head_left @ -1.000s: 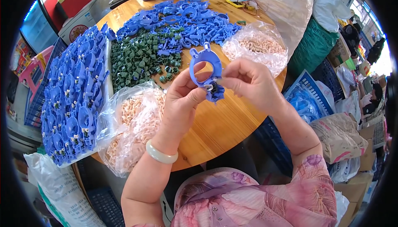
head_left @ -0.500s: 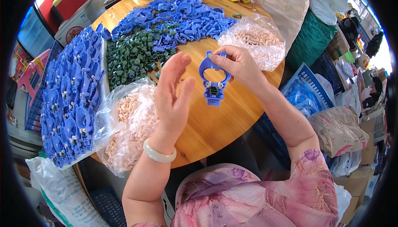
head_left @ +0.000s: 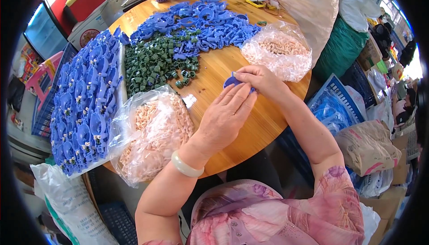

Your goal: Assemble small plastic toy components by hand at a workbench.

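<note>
Over the middle of the round table, a blue plastic ring-shaped part (head_left: 229,82) is mostly covered by my two hands. My right hand (head_left: 262,82) is closed on it from the right, thumb and fingers at its upper end. From the left, my left hand (head_left: 225,119) lies across the part with its fingers pressed together and closed on it. A light bangle circles my left wrist. What the left fingertips touch underneath is hidden.
Small green plastic pieces (head_left: 149,61) and blue plastic parts (head_left: 192,19) are heaped on the wooden table (head_left: 214,155). Bags of pale pieces stand left (head_left: 154,133) and right (head_left: 279,50). Assembled blue parts (head_left: 82,106) fill a board at far left.
My left hand has moved right and come onto the blue part. The part has tilted and its ring is now largely covered. The whole view has shifted slightly.
</note>
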A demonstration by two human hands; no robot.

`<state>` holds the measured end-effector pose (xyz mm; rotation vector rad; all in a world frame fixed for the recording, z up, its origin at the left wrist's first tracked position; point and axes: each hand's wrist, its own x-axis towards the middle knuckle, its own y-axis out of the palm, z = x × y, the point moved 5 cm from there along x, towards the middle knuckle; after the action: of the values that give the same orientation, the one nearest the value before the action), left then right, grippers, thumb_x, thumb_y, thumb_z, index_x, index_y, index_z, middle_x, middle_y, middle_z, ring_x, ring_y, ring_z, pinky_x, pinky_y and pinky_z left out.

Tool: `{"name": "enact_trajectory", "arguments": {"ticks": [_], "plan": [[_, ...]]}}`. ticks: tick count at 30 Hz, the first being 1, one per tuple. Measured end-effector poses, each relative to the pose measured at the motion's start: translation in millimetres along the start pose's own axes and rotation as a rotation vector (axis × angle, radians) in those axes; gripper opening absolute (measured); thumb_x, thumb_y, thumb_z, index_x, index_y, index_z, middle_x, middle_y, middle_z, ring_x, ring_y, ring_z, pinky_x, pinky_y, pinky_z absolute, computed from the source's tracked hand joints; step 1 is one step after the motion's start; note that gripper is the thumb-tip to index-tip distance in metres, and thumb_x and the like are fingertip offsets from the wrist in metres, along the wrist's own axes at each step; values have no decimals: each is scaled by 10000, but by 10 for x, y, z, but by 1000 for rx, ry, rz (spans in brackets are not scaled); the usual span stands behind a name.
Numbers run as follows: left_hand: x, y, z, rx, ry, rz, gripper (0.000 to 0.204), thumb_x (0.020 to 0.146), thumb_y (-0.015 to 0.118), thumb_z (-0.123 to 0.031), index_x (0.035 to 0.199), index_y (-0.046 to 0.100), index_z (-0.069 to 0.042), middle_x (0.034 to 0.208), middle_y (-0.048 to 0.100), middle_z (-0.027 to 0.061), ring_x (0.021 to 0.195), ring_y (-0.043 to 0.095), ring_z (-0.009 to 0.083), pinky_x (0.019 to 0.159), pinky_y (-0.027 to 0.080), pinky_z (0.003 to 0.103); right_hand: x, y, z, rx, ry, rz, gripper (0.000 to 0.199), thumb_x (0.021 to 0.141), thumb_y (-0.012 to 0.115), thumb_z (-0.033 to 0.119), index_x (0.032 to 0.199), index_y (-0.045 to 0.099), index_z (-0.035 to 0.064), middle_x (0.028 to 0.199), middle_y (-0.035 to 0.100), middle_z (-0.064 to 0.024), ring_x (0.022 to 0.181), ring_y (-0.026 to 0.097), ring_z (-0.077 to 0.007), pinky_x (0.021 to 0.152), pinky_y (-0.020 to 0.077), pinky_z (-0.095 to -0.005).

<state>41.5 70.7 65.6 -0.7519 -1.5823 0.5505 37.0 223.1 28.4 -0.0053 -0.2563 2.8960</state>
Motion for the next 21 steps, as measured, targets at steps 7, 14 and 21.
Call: {"name": "enact_trajectory", "arguments": {"ticks": [7, 14, 21], "plan": [[-13, 4, 25, -103, -64, -19, 437, 780, 587, -47, 1204, 499, 15, 1044, 593, 148, 990, 582, 304, 858, 475, 369, -68, 45, -109, 121, 108, 141, 406, 902, 492, 457, 815, 583, 71, 636, 554, -1, 471, 514, -73, 421, 429, -191], [-19, 12, 117, -279, -141, -3, 501, 765, 636, -33, 1241, 482, -23, 1044, 600, 144, 937, 595, 310, 772, 499, 361, -53, 49, -79, 9, 57, 170, 488, 884, 488, 517, 840, 600, 43, 620, 535, -12, 435, 481, -75, 384, 383, -196], [-95, -29, 290, -379, -357, -89, 388, 830, 586, -32, 1209, 504, -12, 975, 612, 156, 867, 605, 300, 748, 493, 326, 40, 58, -139, 75, 39, 163, 533, 890, 459, 548, 799, 596, 40, 621, 552, -38, 409, 483, -84, 364, 369, -203]]}}
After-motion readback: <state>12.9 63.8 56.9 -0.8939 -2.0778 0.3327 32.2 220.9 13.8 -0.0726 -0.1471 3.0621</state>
